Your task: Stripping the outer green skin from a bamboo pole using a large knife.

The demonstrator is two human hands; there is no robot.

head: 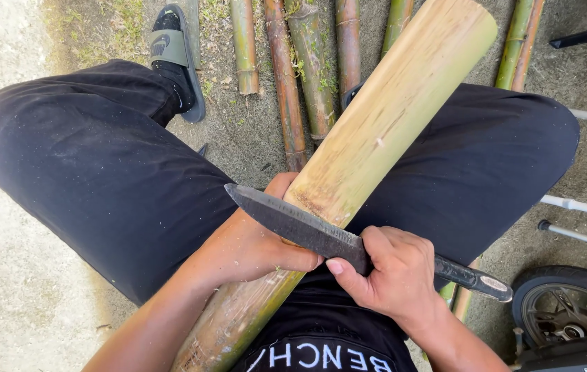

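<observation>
Head view. Ground was bare packed dirt (25,289) with a patch of sparse grass at the top left. The person sat with knees apart in black trousers (94,172); one foot in a black sock and dark slide sandal (175,58) showed at the upper left.

A thick bamboo pole (383,124) lay slantwise across the lap, from the lower left, between the forearms, up to the upper right. Its upper stretch was pale and stripped; the lower stretch kept green and brown skin.

The left hand (252,244) was wrapped around the pole from the left side near mid-length, fingers curled under it and thumb lying across the top. The right hand (393,275) was closed in a fist around the dark handle of a knife (293,220). The blade lay crosswise on top of the pole, just above the left thumb, its tip pointing up and left. Blade touched the pole at the border of the stripped part.

Counts: one pole in hand, one knife. About seven thinner bamboo stems (286,83) lay on the ground beyond the knees, roughly parallel. One wheel with a tyre (569,310) sat at the lower right; several pale metal tubes (583,207) at the right edge.

Containers: could not make out any.
</observation>
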